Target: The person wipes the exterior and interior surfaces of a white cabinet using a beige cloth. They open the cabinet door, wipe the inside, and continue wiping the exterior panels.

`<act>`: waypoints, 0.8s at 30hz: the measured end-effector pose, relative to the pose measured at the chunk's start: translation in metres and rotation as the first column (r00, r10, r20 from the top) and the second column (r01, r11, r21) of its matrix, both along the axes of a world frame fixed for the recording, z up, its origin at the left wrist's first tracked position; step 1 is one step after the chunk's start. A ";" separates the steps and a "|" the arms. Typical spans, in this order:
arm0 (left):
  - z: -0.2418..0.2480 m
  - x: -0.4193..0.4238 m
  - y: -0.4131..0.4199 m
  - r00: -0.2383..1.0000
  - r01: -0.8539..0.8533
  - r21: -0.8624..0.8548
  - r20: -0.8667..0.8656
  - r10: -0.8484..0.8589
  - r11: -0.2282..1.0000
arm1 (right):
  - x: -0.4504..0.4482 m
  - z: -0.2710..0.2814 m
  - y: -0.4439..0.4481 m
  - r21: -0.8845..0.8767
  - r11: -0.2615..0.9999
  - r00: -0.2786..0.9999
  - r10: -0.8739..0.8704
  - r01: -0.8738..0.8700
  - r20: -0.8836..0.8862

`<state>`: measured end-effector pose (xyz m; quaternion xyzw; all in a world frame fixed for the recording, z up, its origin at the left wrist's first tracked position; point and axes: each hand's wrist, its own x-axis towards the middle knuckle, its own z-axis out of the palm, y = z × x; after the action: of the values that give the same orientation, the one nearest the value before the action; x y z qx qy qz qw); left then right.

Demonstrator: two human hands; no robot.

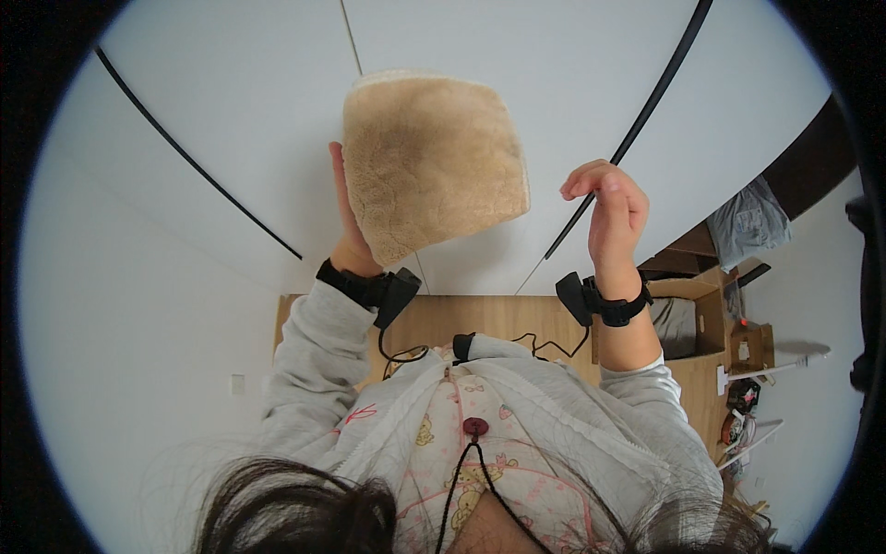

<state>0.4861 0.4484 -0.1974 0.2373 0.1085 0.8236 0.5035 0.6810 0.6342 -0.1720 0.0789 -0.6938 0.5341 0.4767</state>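
My left hand (354,239) holds a folded beige plush cloth (436,163) at its left side. One digit runs along the cloth's edge, and the other fingers are hidden behind it. The cloth is roughly square, with a pale edge showing at the top. To the right of it, my right hand (616,204) is raised with nothing in it, its fingers loosely bent and apart from the cloth. Both hands are in front of white wardrobe doors (547,76), and a long black door handle (647,104) passes behind the right hand.
Another long black handle (194,159) runs down the doors on the left. On the wood floor (484,315) to the right stands an open cardboard box (709,318) with grey fabric inside. Blue-grey clothing (751,221) hangs above it. Black cables (401,358) trail from my wrist-worn devices (398,294).
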 end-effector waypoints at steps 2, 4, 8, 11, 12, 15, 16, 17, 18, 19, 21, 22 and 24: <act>0.002 0.003 0.003 1.000 -0.021 -0.013 -0.010 0.021 1.000 | 0.004 -0.003 0.006 -0.015 0.999 0.998 -0.053 0.052 -0.022; 0.005 0.007 0.005 1.000 -0.005 0.014 -0.019 0.005 1.000 | 0.006 -0.006 0.011 -0.028 0.996 0.996 -0.087 0.086 -0.032; 0.011 0.019 0.015 0.999 -0.019 0.019 -0.043 0.020 1.000 | 0.003 -0.012 0.015 -0.100 0.982 0.985 -0.153 0.161 0.084; 0.015 0.025 0.023 0.999 -0.013 0.009 -0.047 0.013 1.000 | -0.001 -0.016 0.011 -0.247 0.968 0.942 0.046 0.039 0.332; 0.017 0.027 0.025 0.999 0.021 0.040 -0.042 -0.019 0.999 | -0.002 -0.017 0.009 -0.352 0.936 0.914 0.145 -0.002 0.378; 0.020 0.032 0.036 0.987 0.151 0.105 -0.068 -0.144 0.983 | 0.000 -0.019 0.006 -0.596 0.791 0.878 0.375 -0.136 0.296; 0.020 0.034 0.039 0.989 0.105 0.027 -0.108 -0.102 0.994 | 0.002 -0.019 0.007 -0.605 0.783 0.889 0.372 -0.146 0.266; 0.021 0.037 0.043 0.986 0.070 -0.029 -0.149 -0.074 0.997 | 0.005 -0.018 0.010 -0.599 0.781 0.897 0.378 -0.176 0.229; 0.022 0.038 0.045 0.980 0.060 -0.044 -0.186 -0.068 0.997 | 0.007 -0.018 0.011 -0.585 0.797 0.918 0.332 -0.150 0.217; 0.023 0.043 0.055 0.971 0.021 -0.075 -0.238 -0.038 0.997 | 0.013 -0.016 0.018 -0.563 0.814 0.935 0.297 -0.141 0.195; 0.026 0.042 0.063 0.947 -0.045 -0.121 -0.321 0.004 0.992 | 0.018 -0.017 0.023 -0.512 0.853 0.963 0.214 -0.102 0.164; 0.027 0.042 0.066 0.923 -0.058 -0.115 -0.384 0.009 0.992 | 0.021 -0.017 0.025 -0.488 0.870 0.973 0.169 -0.073 0.155; 0.030 0.042 0.072 0.868 -0.190 -0.236 -0.495 0.050 0.953 | 0.028 -0.019 0.030 -0.479 0.877 0.983 0.115 -0.034 0.141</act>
<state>0.5277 0.5205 -0.1672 0.3552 0.3596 0.7446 0.4360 0.7094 0.6638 -0.1906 -0.0578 -0.5755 0.7101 0.4015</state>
